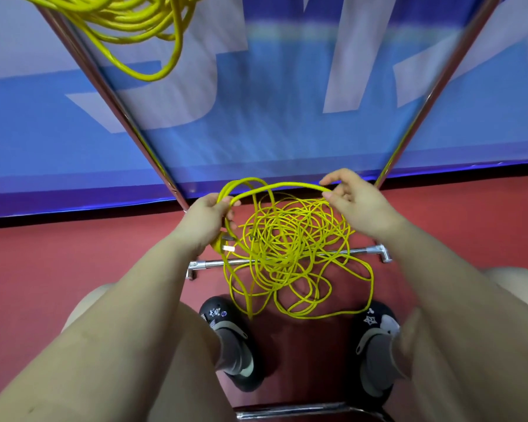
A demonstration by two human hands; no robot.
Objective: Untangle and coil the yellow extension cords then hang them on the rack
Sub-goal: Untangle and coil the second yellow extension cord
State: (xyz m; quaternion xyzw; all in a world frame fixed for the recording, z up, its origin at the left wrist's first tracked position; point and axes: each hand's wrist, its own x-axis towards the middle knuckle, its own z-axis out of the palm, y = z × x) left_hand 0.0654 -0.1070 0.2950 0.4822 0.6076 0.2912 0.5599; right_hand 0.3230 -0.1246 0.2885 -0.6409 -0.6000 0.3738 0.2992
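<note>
Top left, a coiled yellow cord [125, 22] already hangs on the rack [104, 86], loops drooping beside the left chrome upright, so one cord looks done and hung

Left hand [209, 216] has fingers curled round a couple of gathered loops of the second cord, holding them up off the floor; the plug [223, 245] with metal prongs dangles just under that fist. Likely this hand acts as the collector, the finished coil building there from the plug end

A single strand arcs from the left hand across to the right hand [352, 199], which pinches it between thumb and fingertips, other fingers loosely bent. Judged as feeding the next length over to make another loop

Between and below both hands lies the tangled cord [290, 257], a messy pile on the red floor [58, 269], draped over the rack's low chrome crossbar [342, 252] and spilling near toward the person's feet. Most of the cord is still in the pile, so coiling looks barely started, only two or so loops gathered

Near, two black shoes [232, 339] flank the pile; the person seems to crouch over it. Far side, a blue banner [287, 102] with white lettering, blurred

Risk: strands crossing in the pile may snag on the crossbar when pulled
</note>
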